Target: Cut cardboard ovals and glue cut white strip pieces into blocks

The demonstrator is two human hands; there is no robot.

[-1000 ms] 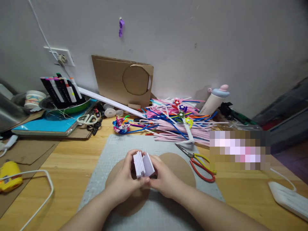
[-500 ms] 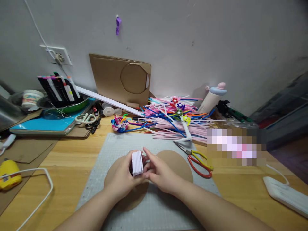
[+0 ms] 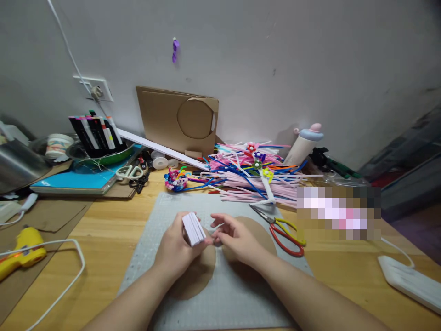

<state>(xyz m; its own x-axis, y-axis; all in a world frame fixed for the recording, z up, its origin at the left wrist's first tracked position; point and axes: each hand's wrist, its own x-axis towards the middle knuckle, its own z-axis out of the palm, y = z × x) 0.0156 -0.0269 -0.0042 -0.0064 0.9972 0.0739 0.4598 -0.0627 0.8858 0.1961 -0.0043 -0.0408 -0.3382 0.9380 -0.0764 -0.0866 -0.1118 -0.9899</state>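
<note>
The left hand was closed around a stack of white strips, near the centre of the frame, slightly left and below the middle. Its thumb lay along the near side, and the stack tilted. The right hand was just to the right, loosely open with curved fingers — whether its fingertips touched the left thumb, I could not tell. Below the hands, two brown cardboard discs lay on a grey cutting mat. Scissors with one red and one yellow handle lay right of centre, and a yellow glue gun lay at the lower left.
</note>
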